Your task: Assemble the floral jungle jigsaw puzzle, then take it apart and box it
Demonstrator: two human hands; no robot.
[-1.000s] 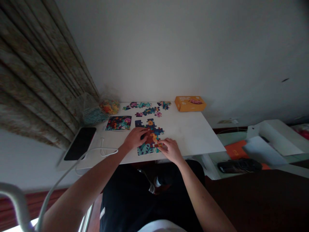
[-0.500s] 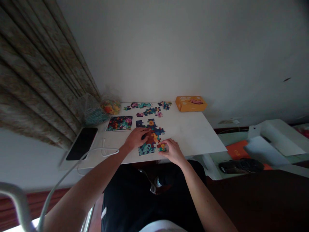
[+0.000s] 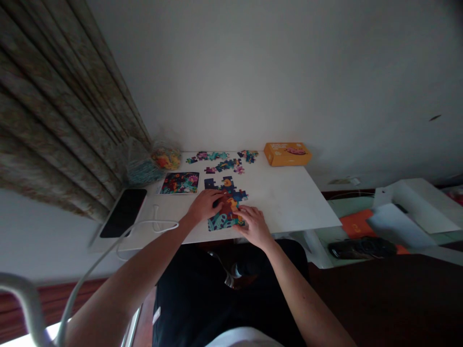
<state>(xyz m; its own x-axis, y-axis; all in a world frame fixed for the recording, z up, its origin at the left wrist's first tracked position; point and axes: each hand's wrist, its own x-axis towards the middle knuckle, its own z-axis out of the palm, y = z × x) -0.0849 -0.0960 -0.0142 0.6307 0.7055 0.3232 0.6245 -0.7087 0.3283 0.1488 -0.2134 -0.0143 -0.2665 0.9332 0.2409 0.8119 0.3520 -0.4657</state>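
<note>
Before me the white desk (image 3: 289,200) carries a partly joined puzzle (image 3: 218,222) at its near middle, with more puzzle pieces (image 3: 226,165) toward the far edge. On the left I see a picture card (image 3: 180,183), a flat black device (image 3: 123,213) and a white cable (image 3: 162,230); far left, filled clear bags (image 3: 167,158); far right, an orange box (image 3: 287,156).

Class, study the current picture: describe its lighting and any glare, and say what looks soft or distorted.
Head view: dim light overall, the wall grey; head view: a glaring bright patch in the lower left corner; head view: the puzzle between the hands looks soft, seams hard to trace; head view: wide-angle stretch, the left forearm looming large.
</note>
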